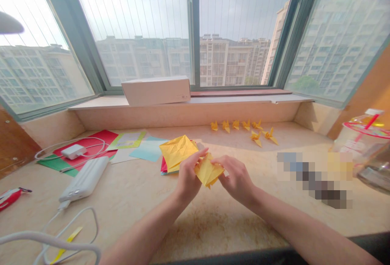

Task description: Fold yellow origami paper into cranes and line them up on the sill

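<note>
Between my two hands is a small folded piece of yellow origami paper [209, 171], creased and held just above the sill counter. My left hand [190, 173] grips its left edge, thumb on the near side. On the opposite edge, the fingers of my right hand [236, 175] pinch the paper. Right behind my left hand lies a creased yellow sheet [178, 151] on top of a stack with red and blue paper edges showing. Farther back stand several folded yellow paper cranes [236, 124], with two more cranes [256, 138] a little nearer.
At left lie a white power bank [85, 179], a charger plug [73, 151] with cables, and coloured paper sheets [150, 149]. A red tool [10, 198] is at the far left. A white box [156, 91] stands by the window. Cups [362, 143] stand at right, near a blurred-out patch.
</note>
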`<state>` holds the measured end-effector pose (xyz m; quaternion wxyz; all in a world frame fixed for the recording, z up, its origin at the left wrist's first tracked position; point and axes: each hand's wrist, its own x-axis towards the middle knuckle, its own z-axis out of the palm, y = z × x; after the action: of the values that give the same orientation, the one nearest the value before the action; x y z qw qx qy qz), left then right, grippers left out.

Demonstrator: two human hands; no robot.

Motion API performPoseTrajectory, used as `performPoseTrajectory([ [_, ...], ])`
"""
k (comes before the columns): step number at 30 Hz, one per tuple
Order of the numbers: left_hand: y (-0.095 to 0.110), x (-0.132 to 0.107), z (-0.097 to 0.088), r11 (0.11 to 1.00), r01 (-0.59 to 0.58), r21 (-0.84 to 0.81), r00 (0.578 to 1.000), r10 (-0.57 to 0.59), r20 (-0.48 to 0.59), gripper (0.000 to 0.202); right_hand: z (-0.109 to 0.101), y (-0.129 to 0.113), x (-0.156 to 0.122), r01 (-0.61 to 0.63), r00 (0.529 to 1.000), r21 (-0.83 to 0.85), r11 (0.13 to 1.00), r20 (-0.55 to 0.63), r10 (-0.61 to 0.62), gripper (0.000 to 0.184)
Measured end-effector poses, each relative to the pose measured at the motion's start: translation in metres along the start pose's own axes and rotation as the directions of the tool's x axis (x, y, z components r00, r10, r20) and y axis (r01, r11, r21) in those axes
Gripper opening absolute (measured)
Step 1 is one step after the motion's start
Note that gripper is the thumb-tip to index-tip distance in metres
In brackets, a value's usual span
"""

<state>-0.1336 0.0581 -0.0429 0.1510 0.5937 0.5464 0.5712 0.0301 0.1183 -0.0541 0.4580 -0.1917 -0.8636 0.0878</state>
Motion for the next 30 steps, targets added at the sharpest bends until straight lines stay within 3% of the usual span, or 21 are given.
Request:
performPoseTrajectory([
  [6,0.002,-0.002,-0.001,0.998,-0.054,0.015,0.998,0.054,-0.042,0.04,-0.001,-0.003,0.0,0.032,0.999,0.009,0.999,-0.014,-0.032,0.02],
  [11,0.004,0.0,-0.004,0.977,-0.017,-0.211,0.993,0.041,0.11,0.041,-0.003,0.001,0.002,-0.071,0.992,0.222,0.973,-0.089,0.093,0.017],
  [15,0.007,-0.002,-0.003,0.864,0.048,-0.501,0.96,0.099,0.263,0.05,-0.003,0.015,0.005,-0.199,0.948,0.321,0.926,-0.179,0.265,0.011],
  [19,0.005,0.001,0.002,0.693,0.249,-0.677,0.942,-0.011,0.334,0.066,-0.005,0.022,0.007,-0.175,0.949,0.358,0.917,-0.189,0.254,0.009],
  [22,0.003,0.006,0.003,0.703,0.376,-0.604,0.907,-0.144,0.397,0.06,-0.007,0.019,0.009,-0.121,0.972,0.367,0.922,-0.146,0.186,0.012],
  [25,0.001,0.011,0.004,0.771,0.405,-0.491,0.887,-0.201,0.416,0.042,-0.007,0.017,0.01,-0.102,0.987,0.365,0.926,-0.081,0.14,0.018],
  [27,0.001,0.012,0.004,0.791,0.39,-0.471,0.901,-0.224,0.371,0.038,-0.006,0.017,0.01,-0.133,0.987,0.375,0.918,-0.032,0.156,0.024],
  [30,0.001,0.014,0.004,0.822,0.324,-0.468,0.944,-0.245,0.222,0.034,-0.005,0.017,0.009,-0.245,0.964,0.42,0.874,0.011,0.265,0.03],
])
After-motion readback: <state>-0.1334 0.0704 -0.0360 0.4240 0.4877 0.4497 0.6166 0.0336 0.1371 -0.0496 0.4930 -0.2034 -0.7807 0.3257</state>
